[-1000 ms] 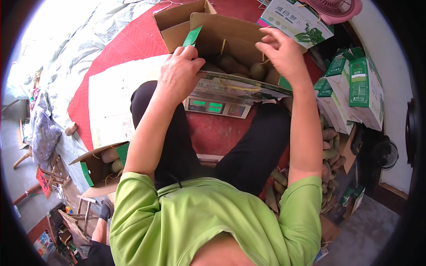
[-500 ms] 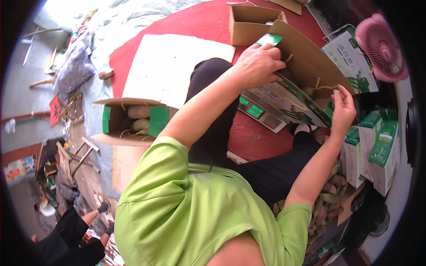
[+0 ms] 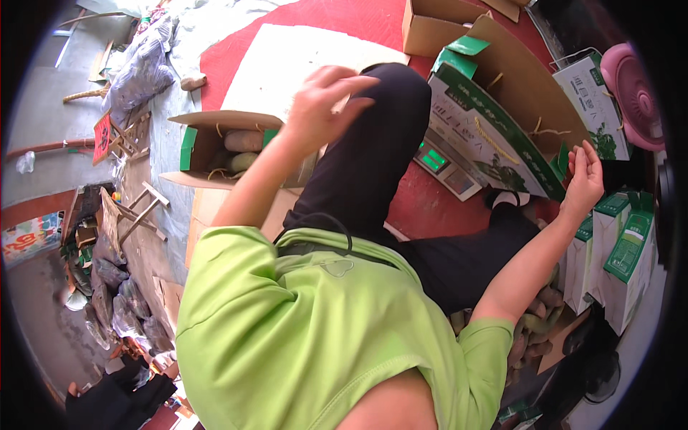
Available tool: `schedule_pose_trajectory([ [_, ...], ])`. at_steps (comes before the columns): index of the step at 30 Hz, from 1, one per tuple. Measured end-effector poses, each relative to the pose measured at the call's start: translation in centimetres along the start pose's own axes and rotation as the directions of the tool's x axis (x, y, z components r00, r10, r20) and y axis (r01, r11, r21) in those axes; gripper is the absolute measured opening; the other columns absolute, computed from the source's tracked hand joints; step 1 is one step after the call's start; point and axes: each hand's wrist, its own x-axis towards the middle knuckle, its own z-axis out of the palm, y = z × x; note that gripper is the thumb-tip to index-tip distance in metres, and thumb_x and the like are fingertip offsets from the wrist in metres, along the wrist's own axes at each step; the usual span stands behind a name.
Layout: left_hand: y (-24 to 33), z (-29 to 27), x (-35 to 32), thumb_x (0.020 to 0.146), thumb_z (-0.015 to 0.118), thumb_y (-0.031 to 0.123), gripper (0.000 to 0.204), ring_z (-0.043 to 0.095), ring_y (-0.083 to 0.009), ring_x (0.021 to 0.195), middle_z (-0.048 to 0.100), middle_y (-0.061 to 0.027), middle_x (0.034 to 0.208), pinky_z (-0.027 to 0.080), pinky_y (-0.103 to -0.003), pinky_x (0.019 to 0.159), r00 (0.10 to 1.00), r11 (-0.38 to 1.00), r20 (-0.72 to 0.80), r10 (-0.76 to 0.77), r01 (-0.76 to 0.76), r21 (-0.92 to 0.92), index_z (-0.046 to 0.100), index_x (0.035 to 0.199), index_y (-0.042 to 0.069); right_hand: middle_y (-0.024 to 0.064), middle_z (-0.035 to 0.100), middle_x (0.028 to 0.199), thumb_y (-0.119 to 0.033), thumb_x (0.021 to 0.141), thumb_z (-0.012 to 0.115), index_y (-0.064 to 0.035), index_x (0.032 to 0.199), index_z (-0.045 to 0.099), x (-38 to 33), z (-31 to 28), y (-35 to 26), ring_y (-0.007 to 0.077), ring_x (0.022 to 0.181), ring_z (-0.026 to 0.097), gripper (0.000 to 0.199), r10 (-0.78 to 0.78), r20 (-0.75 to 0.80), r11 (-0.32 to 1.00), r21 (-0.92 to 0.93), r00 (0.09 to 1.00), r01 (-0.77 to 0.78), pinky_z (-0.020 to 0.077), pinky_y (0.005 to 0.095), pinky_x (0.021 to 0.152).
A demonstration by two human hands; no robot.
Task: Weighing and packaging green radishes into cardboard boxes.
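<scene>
A large white-and-green carton (image 3: 487, 136) stands open in front of me on a digital scale (image 3: 453, 172) with a lit green display. Rope handles show on its sides, and a green end flap (image 3: 466, 47) is up at its far-left corner. My right hand (image 3: 586, 179) is at the near-right corner, its fingers closed at the carton's edge beside a green flap. My left hand (image 3: 322, 107), slightly blurred, hangs above my raised knee with fingers apart and nothing in it. To the left, a smaller open carton (image 3: 208, 183) holds several long, pale, tuber-like roots (image 3: 245, 140).
Folded green-and-white cartons (image 3: 623, 251) stand at right, above a pile of roots (image 3: 534, 326). A pink fan (image 3: 631, 97) and another printed carton (image 3: 591, 100) are at far right. An open brown box (image 3: 437, 29) sits beyond. Cardboard (image 3: 287, 61) covers part of the red floor.
My left hand has let go of the carton's far-left flap and swung left over my knee. My right hand stays by the near-right corner. The view has shifted left.
</scene>
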Motion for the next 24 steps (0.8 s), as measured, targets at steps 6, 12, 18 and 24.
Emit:
schedule_pose_trajectory([
  [6, -2.2, -4.0, -9.5, 0.077, 0.067, 0.013, 0.012, 0.060, -0.0266, 0.085, 0.062, -0.0064, 0.088, 0.048, -0.037, 0.072, 0.909, 0.901, 0.208, -0.361, 0.282, 0.330, 0.067, 0.089, 0.012, 0.0051, 0.067, 0.095, -0.012, 0.090, 0.062, 0.0004, 0.111, 0.063, -0.1, 0.7, -0.1, 0.0096, 0.082, 0.063, 0.024, -0.002, 0.017, 1.000, -0.002, 1.000, 0.002, 0.0468, 0.0202, 0.072],
  [12, -2.3, 0.3, -14.3, 0.075, 0.058, 0.015, 0.009, 0.050, -0.0215, 0.100, 0.055, -0.0048, 0.092, 0.037, -0.040, 0.087, 0.524, 0.690, 0.705, -0.478, -0.273, 0.671, 0.067, 0.075, 0.013, 0.0060, 0.068, 0.094, -0.010, 0.088, 0.063, 0.0001, 0.109, 0.065, 0.1, 0.8, 1.0, 0.0093, 0.081, 0.063, 0.023, 0.000, 0.011, 0.999, 0.040, 1.000, 0.000, 0.0465, 0.0194, 0.070],
  [18, -4.3, 2.0, -16.1, 0.085, 0.051, 0.020, 0.030, 0.037, -0.0299, 0.125, 0.052, -0.0114, 0.120, 0.025, -0.055, 0.104, 0.468, 0.548, 0.775, -0.424, -0.548, 0.632, 0.066, 0.107, 0.007, 0.0065, 0.068, 0.090, -0.007, 0.086, 0.063, 0.0011, 0.105, 0.066, -0.3, 1.3, -0.2, 0.0098, 0.076, 0.064, 0.021, -0.014, -0.021, 0.996, 0.091, 1.000, 0.016, 0.0460, 0.0191, 0.066],
  [24, -4.8, 2.2, -17.0, 0.087, 0.048, 0.021, 0.036, 0.037, -0.0311, 0.127, 0.052, -0.0116, 0.120, 0.023, -0.057, 0.105, 0.428, 0.603, 0.778, -0.459, -0.493, 0.627, 0.059, 0.119, 0.007, 0.0053, 0.068, 0.086, -0.008, 0.085, 0.065, 0.0014, 0.103, 0.066, -0.1, 1.9, 0.4, 0.0091, 0.072, 0.063, 0.020, -0.056, -0.009, 0.989, 0.133, 0.998, 0.057, 0.0492, 0.0203, 0.067],
])
